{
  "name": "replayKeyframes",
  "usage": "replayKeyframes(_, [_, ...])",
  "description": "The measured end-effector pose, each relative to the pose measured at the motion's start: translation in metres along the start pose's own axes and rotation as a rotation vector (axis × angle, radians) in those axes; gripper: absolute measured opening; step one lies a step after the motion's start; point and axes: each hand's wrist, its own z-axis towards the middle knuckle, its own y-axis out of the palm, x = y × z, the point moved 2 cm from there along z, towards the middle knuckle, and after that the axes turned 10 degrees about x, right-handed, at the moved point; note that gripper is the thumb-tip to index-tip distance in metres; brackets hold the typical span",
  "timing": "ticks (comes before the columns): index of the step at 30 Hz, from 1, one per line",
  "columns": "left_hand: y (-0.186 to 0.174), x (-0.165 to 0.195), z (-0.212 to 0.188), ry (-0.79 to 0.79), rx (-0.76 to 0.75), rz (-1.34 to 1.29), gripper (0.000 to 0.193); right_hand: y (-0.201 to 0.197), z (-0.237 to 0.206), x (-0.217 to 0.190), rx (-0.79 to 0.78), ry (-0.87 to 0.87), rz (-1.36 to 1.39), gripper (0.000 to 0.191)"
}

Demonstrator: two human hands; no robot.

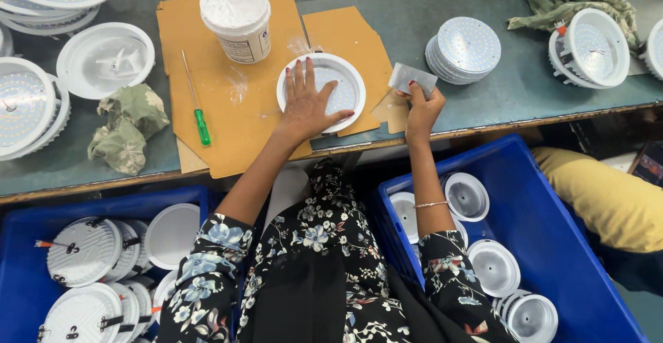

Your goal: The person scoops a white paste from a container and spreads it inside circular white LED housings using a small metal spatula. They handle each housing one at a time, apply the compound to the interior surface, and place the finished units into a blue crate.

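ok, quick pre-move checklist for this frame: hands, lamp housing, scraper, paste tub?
1. Left hand flat on the round lamp housing, pinning it: ok.
2. Housing seated on the cardboard sheet, not over the bench edge: ok.
3. Right hand gripping the small grey scraper card by its lower edge: ok.
4. Paste on the card: cannot tell, surface too blurred.
5. White paste tub upright and open on the cardboard, within reach: ok.
6. Green screwdriver lying clear of both hands: ok.
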Motion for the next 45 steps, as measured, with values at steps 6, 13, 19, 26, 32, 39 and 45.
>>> replayKeyframes(6, [0.005, -0.01, 0.011, -0.022, -0.016, 0.092, 0.078, -0.002, 0.002, -0.001, -0.025, 0.029, -0.017, 0.012])
replayKeyframes(13, [-0.032, -0.051, -0.018, -0.581, 0.18, -0.278, 0.078, 0.001, 0.009, 0.004, -0.02, 0.041, -0.015, 0.013])
replayKeyframes(19, [-0.012, -0.043, -0.031, -0.704, 0.093, -0.87, 0.068, 0.001, 0.011, 0.007, -0.018, 0.075, -0.026, 0.012])
replayKeyframes(26, [0.008, -0.054, 0.008, -0.821, 0.03, -1.229, 0.046, -0.001, 0.018, 0.006, -0.021, 0.105, -0.014, 0.012])
replayKeyframes(32, [0.071, -0.032, 0.121, -0.643, 0.249, -1.417, 0.048, -0.002, 0.025, 0.012, -0.033, 0.119, -0.014, 0.012])
replayKeyframes(39, [0.085, 0.003, 0.217, -0.468, 0.391, -1.917, 0.107, -0.004, 0.03, 0.014, -0.036, 0.147, -0.023, 0.013])
replayKeyframes(45, [0.056, 0.011, 0.146, -0.386, 0.268, -1.709, 0.071, -0.007, 0.032, 0.01, -0.028, 0.158, -0.056, 0.013])
